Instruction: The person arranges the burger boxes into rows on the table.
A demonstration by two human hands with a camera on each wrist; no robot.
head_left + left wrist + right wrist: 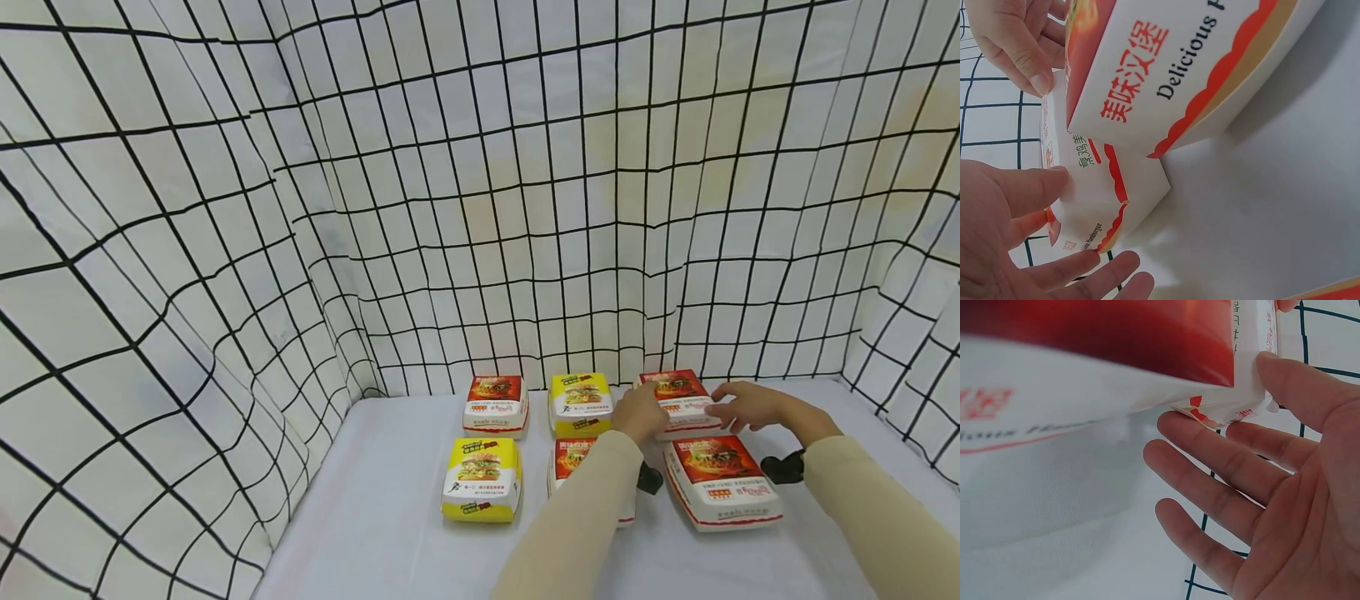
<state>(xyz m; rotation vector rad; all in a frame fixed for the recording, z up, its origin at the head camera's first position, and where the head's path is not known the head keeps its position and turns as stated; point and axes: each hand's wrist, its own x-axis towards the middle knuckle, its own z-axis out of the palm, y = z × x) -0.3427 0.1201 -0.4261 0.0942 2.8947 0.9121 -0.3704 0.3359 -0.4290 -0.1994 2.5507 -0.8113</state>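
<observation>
A red-and-white hamburger box (681, 403) stands at the back right of the table, between both hands. My left hand (640, 414) is at its left side; in the left wrist view the thumb (1054, 181) touches the box (1088, 187) and the other fingers spread loosely past its corner. On the opposite side is my right hand (757, 406), its thumb (1291, 378) at the box's edge and its other fingers extended, fingertips close by the lower corner. Just in front lies another red-and-white hamburger box (723, 483), which hides part of the handled one in both wrist views.
To the left stand a yellow hamburger box (581, 406) and a red-and-white one (496, 406) in the back row. A yellow box (482, 481) and a red-and-white box (573, 457), partly behind my left sleeve, are in front. White walls with black netting (480, 208) surround the white table (360, 500).
</observation>
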